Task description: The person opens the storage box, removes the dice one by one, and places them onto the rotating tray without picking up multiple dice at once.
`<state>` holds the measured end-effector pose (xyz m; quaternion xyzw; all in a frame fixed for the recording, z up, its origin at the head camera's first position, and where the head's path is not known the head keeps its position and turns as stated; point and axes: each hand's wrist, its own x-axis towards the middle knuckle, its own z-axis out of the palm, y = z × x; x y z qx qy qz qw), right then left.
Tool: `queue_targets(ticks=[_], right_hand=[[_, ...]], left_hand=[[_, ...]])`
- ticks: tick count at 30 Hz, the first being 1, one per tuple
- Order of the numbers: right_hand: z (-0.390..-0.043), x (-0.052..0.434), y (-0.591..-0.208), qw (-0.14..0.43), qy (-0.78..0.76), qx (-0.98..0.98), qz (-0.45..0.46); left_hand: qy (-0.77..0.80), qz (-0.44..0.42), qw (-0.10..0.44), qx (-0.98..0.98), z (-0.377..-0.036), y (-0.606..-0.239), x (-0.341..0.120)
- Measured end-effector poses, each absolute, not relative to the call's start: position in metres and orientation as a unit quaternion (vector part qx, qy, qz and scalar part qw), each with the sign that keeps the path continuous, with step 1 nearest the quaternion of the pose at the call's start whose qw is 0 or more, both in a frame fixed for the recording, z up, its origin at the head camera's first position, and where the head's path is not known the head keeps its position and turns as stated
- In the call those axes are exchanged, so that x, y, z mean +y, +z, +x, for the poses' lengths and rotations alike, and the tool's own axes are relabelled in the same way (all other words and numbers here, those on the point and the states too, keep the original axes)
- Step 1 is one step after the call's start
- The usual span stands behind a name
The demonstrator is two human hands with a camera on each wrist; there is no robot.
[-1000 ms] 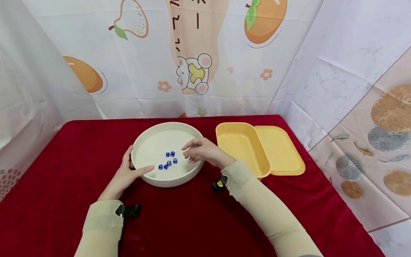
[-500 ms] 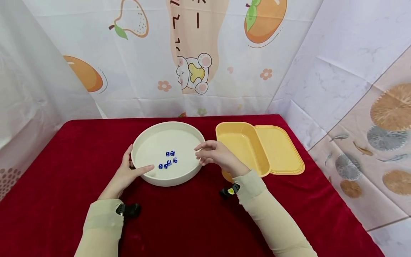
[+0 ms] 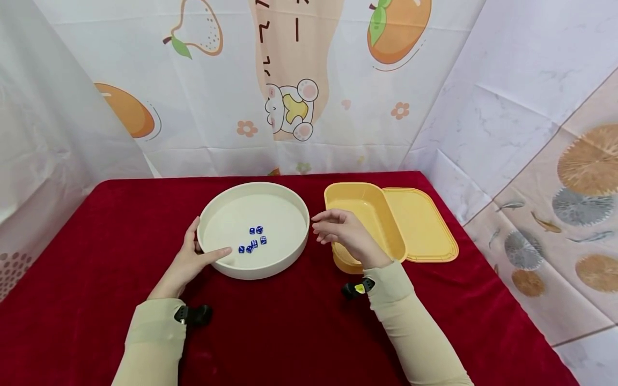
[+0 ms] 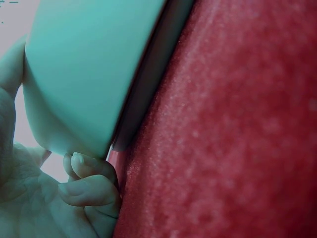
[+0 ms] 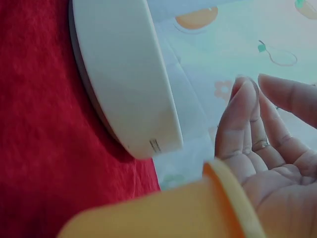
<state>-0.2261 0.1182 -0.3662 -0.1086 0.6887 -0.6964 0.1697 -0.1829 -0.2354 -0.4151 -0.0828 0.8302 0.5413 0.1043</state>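
- Left hand [image 3: 185, 261] kept its grip on the near-left rim of the round cream tray [image 3: 219, 267], thumb outside, forefinger lying inside.
- Right hand [image 3: 345, 234] held nothing, fingers loosely spread; it had drawn back from over the tray to the yellow tub [image 3: 381, 222].
- Blue dice [image 3: 253, 239] lay clustered in the tray, unmoved.
- Tub's lid [image 3: 425, 225] lay beside it on the red counter [image 3: 289, 321].
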Motion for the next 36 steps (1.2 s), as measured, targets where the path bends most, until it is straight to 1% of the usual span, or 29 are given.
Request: queue_targets(ticks=[13, 24, 30, 36], right_hand=[[-0.230, 0.142, -0.372, 0.132, -0.736, 0.660, -0.075], [-0.235, 0.152, -0.379, 0.124, -0.723, 0.678, -0.041], [-0.238, 0.157, -0.383, 0.140, -0.716, 0.683, -0.029], [-0.240, 0.163, -0.380, 0.166, -0.694, 0.700, -0.040]], left_hand=[[0.539, -0.080, 0.096, 0.833, -0.181, -0.413, -0.234], [0.540, -0.078, 0.097, 0.832, -0.181, -0.413, -0.234], [0.539, -0.081, 0.098, 0.832, -0.181, -0.412, -0.234], [0.540, -0.081, 0.099, 0.832, -0.183, -0.414, -0.234]])
